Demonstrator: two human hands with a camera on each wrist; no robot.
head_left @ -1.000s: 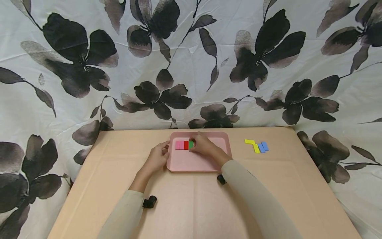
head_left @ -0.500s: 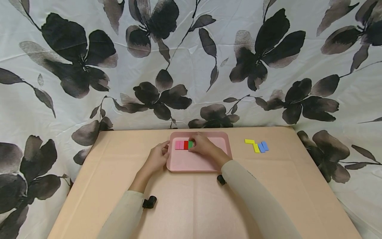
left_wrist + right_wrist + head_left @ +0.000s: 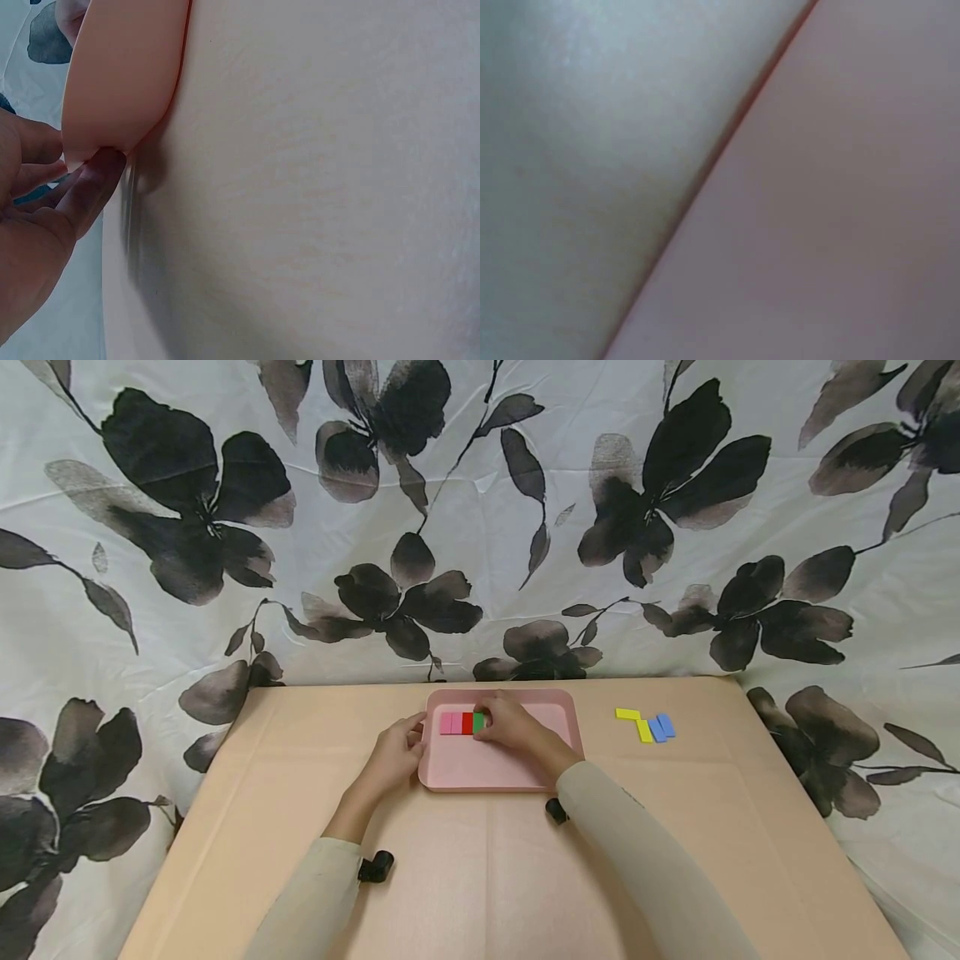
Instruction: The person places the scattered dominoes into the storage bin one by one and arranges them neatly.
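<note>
A pink tray lies near the table's far edge. Inside it, two pink tiles, a red tile and a green tile form a row, side by side. My right hand reaches over the tray and pinches the green tile at its right side, partly covering it. With thumb and fingers, my left hand holds the tray's left rim. Close up in the left wrist view, the thumb and fingers of that hand meet the tray's corner. The right wrist view has only the tray's edge and tabletop.
Right of the tray, two yellow tiles and two blue tiles lie loosely together on the tan tabletop. Behind the table hangs a white cloth with dark flowers. A small black camera sits at the left wrist.
The head view has shifted very slightly. Both hands, the tray and the tiles otherwise stay in place.
</note>
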